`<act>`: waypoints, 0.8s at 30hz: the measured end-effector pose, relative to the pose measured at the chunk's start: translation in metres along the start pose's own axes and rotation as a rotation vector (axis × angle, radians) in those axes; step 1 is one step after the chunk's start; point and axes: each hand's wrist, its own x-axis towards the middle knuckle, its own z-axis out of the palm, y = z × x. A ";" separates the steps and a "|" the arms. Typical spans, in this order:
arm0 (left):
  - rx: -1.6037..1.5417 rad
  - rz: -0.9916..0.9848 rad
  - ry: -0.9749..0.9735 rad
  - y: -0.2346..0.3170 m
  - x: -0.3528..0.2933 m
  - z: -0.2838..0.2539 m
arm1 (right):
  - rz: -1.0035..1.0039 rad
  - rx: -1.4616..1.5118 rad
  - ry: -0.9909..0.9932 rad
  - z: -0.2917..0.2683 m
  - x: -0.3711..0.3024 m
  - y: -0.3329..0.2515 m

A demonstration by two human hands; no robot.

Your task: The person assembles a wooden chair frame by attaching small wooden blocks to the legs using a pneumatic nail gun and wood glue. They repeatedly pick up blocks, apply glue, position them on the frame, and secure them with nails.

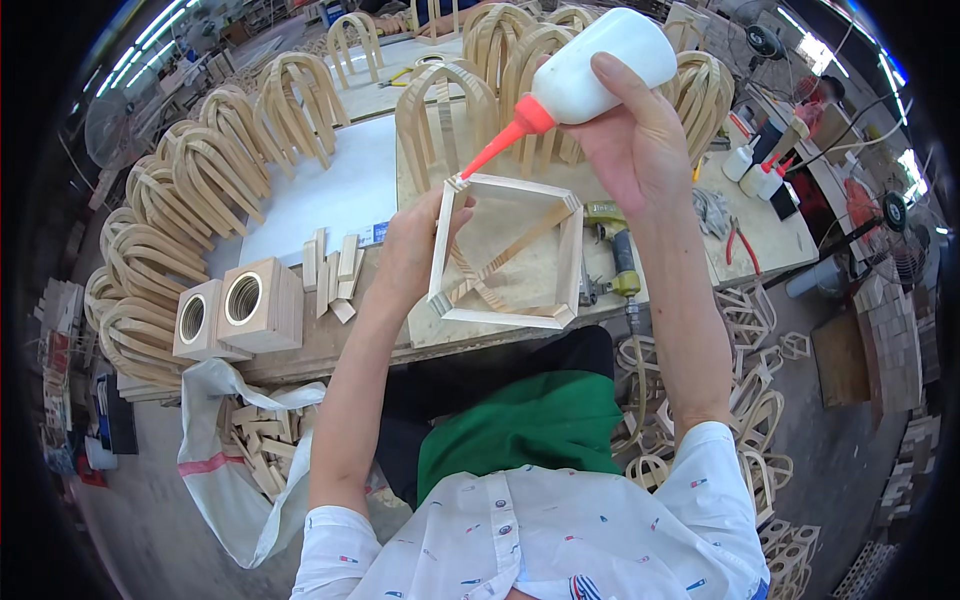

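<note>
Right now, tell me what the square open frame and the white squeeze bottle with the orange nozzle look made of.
Square open frame: pale unfinished wood, seemingly; visible grain, matte, mitred corners. White squeeze bottle in the right hand: likely soft plastic, smooth with slight sheen; orange nozzle looks plastic too.

two wooden cubes (240, 310), three glue bottles (600, 60)

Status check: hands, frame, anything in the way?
Left hand grips square wooden frame by its left side. Right hand tips glue bottle, red nozzle at top-left corner. Nothing in between.

White short-sleeved shirt with small coloured specks, green apron, bare forearms.
</note>
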 end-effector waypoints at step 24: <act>0.072 0.011 -0.043 0.008 0.004 0.005 | -0.008 -0.086 0.111 -0.007 -0.005 0.019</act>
